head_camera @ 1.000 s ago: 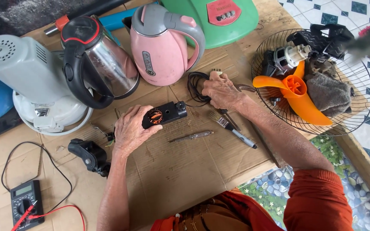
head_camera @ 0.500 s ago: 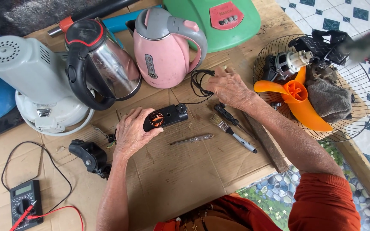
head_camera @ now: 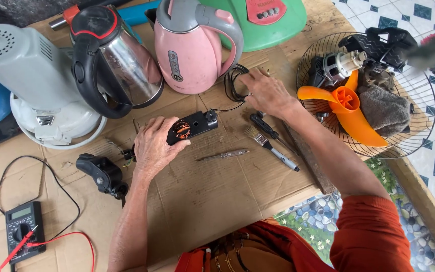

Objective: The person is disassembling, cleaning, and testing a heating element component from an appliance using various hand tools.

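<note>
- My left hand (head_camera: 153, 146) lies palm-down on the cardboard sheet (head_camera: 212, 191), fingers curled around the near end of a small black motor housing (head_camera: 191, 126) with copper windings showing; the grip is closed on it.
- Just outward of that hand, toward my body's left, a black plastic part (head_camera: 101, 175) sits near the wrist, not touching it.
- My right hand (head_camera: 268, 93) reaches farther away from me, its fingers resting on a coil of black cable (head_camera: 233, 83); I cannot tell whether they pinch it or only press on it.
- Between my two hands the cardboard is mostly bare; a slim tester screwdriver (head_camera: 223, 155) lies there, just beyond my left fingertips.
- Under my right forearm lie a black-handled screwdriver (head_camera: 264, 126) and a small brush (head_camera: 270, 147), close together.
- Beyond both hands a pink kettle (head_camera: 192, 48) and a steel kettle (head_camera: 117, 63) close off the far side.
- Right of my right hand, a wire fan guard (head_camera: 419, 136) holds an orange blade (head_camera: 351, 108); it sits past the cardboard's edge.
- Far off my left elbow, a multimeter (head_camera: 22, 232) lies by the sheet's near corner.
</note>
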